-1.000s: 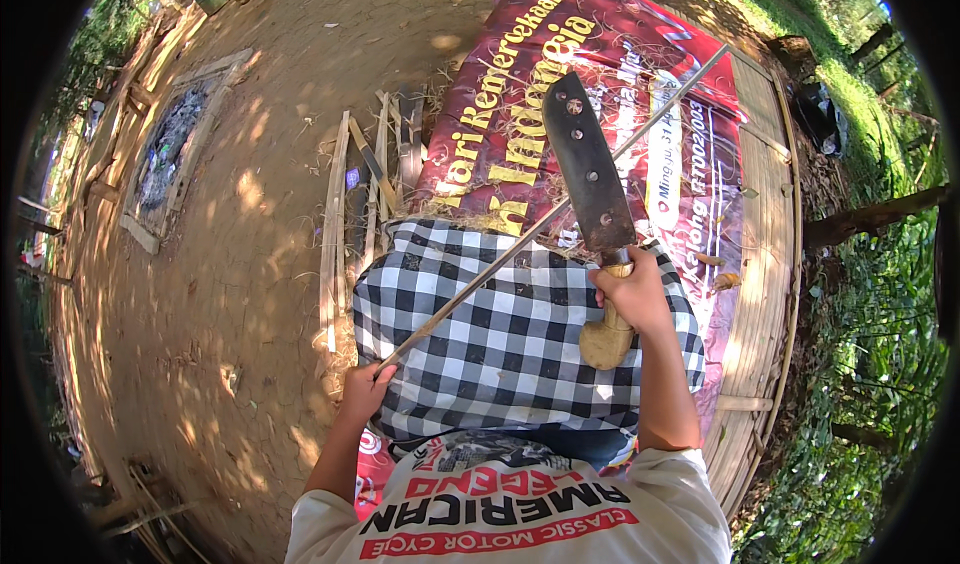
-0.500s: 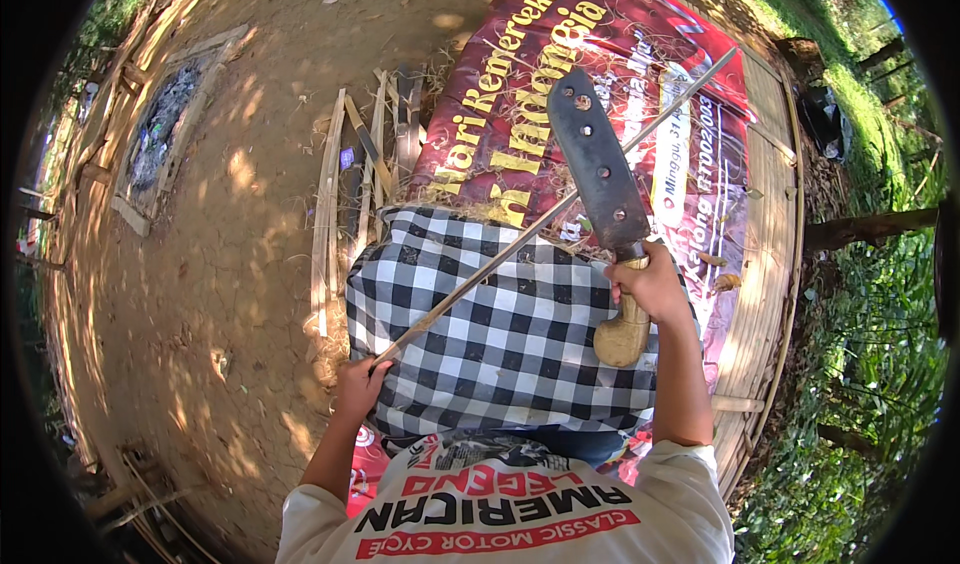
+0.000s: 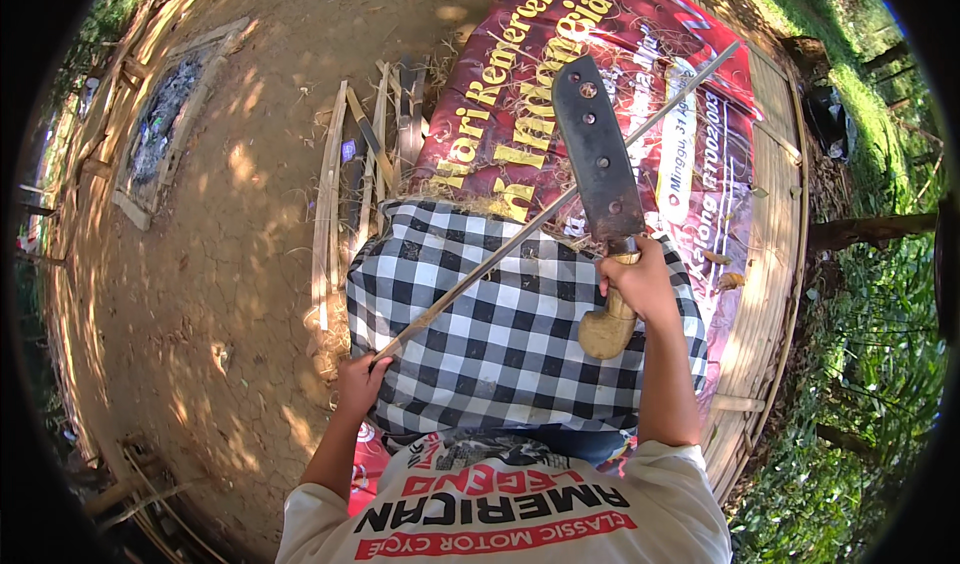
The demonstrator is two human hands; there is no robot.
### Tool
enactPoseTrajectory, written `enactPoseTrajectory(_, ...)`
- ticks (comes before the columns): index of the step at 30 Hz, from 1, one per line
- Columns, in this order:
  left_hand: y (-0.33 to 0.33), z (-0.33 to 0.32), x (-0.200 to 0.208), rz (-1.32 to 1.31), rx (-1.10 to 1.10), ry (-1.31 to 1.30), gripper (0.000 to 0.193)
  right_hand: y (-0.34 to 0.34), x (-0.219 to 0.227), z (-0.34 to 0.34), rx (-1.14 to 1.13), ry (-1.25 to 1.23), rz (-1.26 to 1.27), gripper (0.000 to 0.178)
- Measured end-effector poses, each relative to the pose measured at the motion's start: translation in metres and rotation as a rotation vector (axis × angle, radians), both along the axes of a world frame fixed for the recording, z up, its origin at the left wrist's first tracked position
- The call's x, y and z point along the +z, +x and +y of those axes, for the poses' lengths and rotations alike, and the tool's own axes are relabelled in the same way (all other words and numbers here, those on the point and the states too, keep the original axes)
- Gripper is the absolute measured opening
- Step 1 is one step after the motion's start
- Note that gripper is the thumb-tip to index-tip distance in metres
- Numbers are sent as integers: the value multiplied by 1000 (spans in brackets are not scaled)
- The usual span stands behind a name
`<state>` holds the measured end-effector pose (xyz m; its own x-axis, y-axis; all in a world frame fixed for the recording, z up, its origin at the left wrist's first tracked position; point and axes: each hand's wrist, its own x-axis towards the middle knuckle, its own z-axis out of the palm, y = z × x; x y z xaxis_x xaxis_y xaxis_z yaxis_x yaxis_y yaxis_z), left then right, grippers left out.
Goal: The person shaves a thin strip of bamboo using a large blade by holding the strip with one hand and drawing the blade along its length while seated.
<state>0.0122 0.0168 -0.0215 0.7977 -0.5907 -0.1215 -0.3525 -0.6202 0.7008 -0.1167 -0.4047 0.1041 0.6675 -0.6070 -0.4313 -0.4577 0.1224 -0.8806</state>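
My right hand [image 3: 640, 282] is wrapped round the wooden handle of a broad dark machete [image 3: 603, 169], whose wide blade has several round holes and points away from me. In my left hand [image 3: 360, 384] is the near end of a long thin bamboo strip [image 3: 470, 276]. The strip runs up and to the right, passing beneath the blade. Below both hands a black-and-white checked cloth [image 3: 500, 354] lies over my lap. The curved butt of the machete handle hangs over this cloth.
A dark red printed banner [image 3: 480, 94] with scattered shavings covers a bamboo platform [image 3: 765, 294]. Several split bamboo strips [image 3: 328, 204] lie left of the cloth. On the dirt ground [image 3: 250, 294], a framed ash pit [image 3: 165, 119] sits far left. Plants [image 3: 860, 394] grow on the right.
The machete and my right hand have shifted slightly, with the handle's butt swinging a little left and up. My left hand and the bamboo strip are nearly still.
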Motion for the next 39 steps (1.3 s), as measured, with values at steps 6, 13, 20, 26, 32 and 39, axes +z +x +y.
enactPoseTrajectory(6, 3, 4, 2, -76, -28, 74, 34, -12, -20, 12, 78, 71, 64, 16)
enactPoseTrajectory(13, 1, -1, 3, 31, 7, 47, 34, -1, 0, -6, -50, 53, -17, 12)
enactPoseTrajectory(20, 5, -1, 7, -38, -34, 89, 36, -10, -22, 14, 145, 128, 64, 13)
enactPoseTrajectory(26, 0, 0, 1, -35, -10, 54, 31, 3, -9, 7, 46, 113, 13, 15)
enactPoseTrajectory(32, 7, -1, 2, -45, -35, 41, 32, -7, -28, 27, 141, 174, 122, 15)
enactPoseTrajectory(39, 5, -2, 2, -2, -4, 60, 35, 7, -13, 21, -41, 101, -44, 11)
